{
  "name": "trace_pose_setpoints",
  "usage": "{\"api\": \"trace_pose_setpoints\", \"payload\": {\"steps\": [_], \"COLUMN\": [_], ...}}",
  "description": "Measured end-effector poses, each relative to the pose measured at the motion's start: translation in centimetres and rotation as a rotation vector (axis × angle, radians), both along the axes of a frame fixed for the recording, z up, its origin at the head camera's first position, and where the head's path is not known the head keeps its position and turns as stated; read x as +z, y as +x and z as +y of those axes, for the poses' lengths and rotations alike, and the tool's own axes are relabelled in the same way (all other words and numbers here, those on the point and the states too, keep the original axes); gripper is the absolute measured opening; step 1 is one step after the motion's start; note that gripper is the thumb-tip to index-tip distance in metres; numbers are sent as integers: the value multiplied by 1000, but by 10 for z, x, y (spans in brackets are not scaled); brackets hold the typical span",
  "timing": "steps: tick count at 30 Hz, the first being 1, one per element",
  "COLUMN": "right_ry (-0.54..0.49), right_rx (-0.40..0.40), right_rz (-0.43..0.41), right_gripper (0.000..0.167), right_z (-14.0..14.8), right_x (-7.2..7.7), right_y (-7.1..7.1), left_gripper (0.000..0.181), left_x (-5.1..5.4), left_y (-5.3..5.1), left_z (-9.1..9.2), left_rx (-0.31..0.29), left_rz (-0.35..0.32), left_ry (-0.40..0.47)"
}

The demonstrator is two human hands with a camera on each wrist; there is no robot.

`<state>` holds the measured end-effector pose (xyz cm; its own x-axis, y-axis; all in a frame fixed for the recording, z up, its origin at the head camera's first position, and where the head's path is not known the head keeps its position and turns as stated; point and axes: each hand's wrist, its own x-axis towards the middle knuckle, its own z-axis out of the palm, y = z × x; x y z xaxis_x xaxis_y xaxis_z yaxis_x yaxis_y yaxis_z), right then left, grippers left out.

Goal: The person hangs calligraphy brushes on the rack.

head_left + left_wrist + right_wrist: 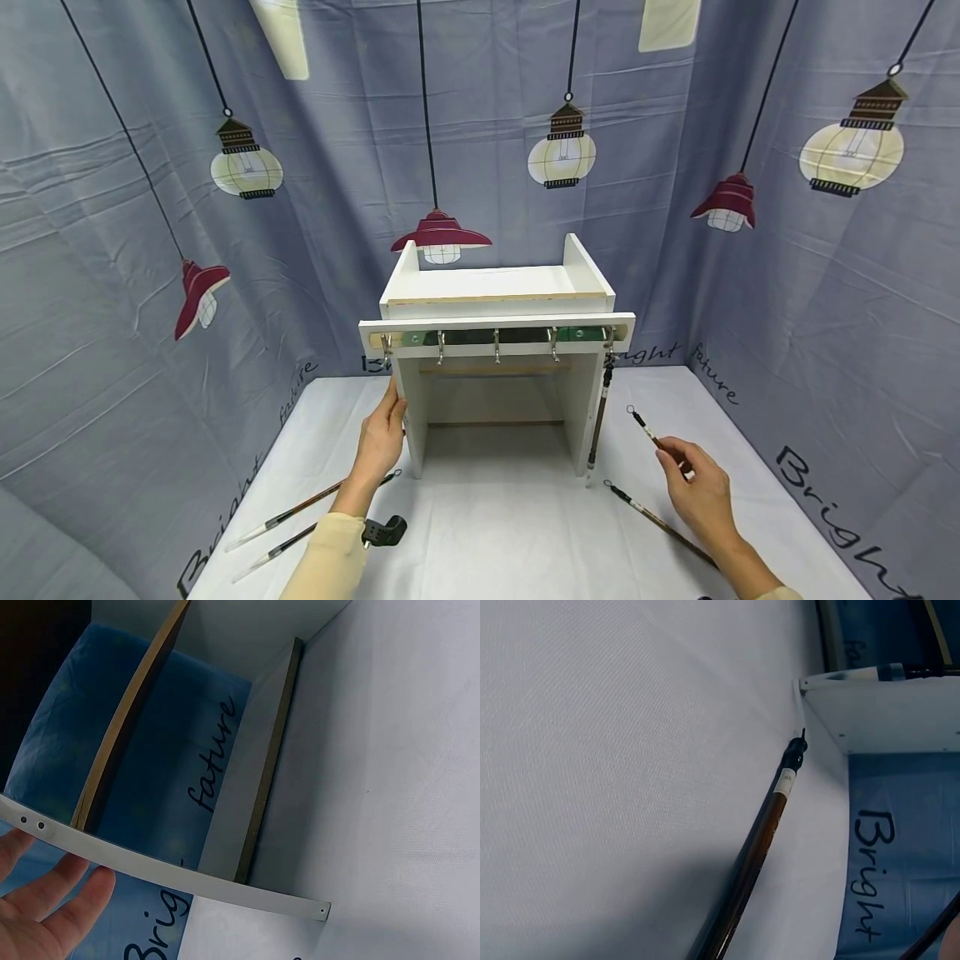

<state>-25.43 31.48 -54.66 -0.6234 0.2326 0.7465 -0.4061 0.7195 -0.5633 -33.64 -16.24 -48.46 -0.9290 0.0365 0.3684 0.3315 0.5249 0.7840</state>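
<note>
Brush slender, pale-banded, its black end looped.

At the 8 o'clock position the left hand touched a white side panel, whose narrow edge, marked by two small holes near 9, curved down to 5. One brown-edged board ran from 11 to 9, a second brown-edged board from 1 to 6. Between them, blue cloth bore the lettering "fature". White cloth lay at 3.
</note>
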Motion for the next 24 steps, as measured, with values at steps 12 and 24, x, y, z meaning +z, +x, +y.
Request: {"api": "trace_pose_setpoints", "payload": {"steps": [12,24], "right_ry": [-12,-16], "right_rx": [-3,9], "right_rz": [11,55], "right_gripper": [27,25], "right_z": [-3,-11], "right_x": [4,16], "right_y": [2,1], "left_gripper": [56,56], "left_x": [0,-1], "left_y": [1,0], "left_z": [0,0], "left_rx": [2,6], "left_rz": [-1,-9], "left_ry": [-10,-3]}}
